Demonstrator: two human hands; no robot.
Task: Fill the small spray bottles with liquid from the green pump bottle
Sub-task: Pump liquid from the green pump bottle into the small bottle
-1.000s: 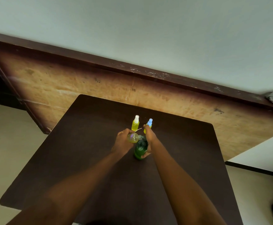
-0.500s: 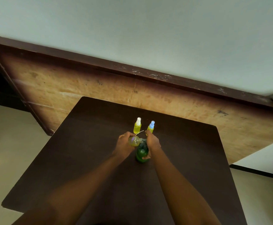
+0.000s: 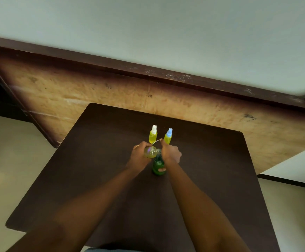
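Near the middle of the dark table [image 3: 97, 160], somewhat closer to its far edge than to its near one, we saw from the head camera the green pump bottle [image 3: 158, 166] standing upright. Our right hand [image 3: 171, 153] was closed over its upper part, with the fingers curled and what looked like the thumb wrapped round the lower body. A thin white tube [image 3: 156, 141] stuck out from the top of that hand toward the far edge; we could not tell what it was joined to.

Our left hand [image 3: 138, 156] gripped a small clear bottle [image 3: 150, 152] holding yellowish liquid. It was tipped on its side, with its mouth against the top of the green pump bottle. The two hands were almost touching there.

Just beyond the hands, toward the far edge, two more bottles stood upright and side by side, both filled with yellow liquid: a white-capped spray bottle [image 3: 153, 136] on the left and a blue-capped spray bottle [image 3: 168, 137] on the right. They stood slightly apart from each other.

Behind the table's far edge a worn wooden board [image 3: 93, 93] with a dark frame leaned against a pale wall [image 3: 166, 33]. Light floor [image 3: 11, 151] showed past the table's left edge.
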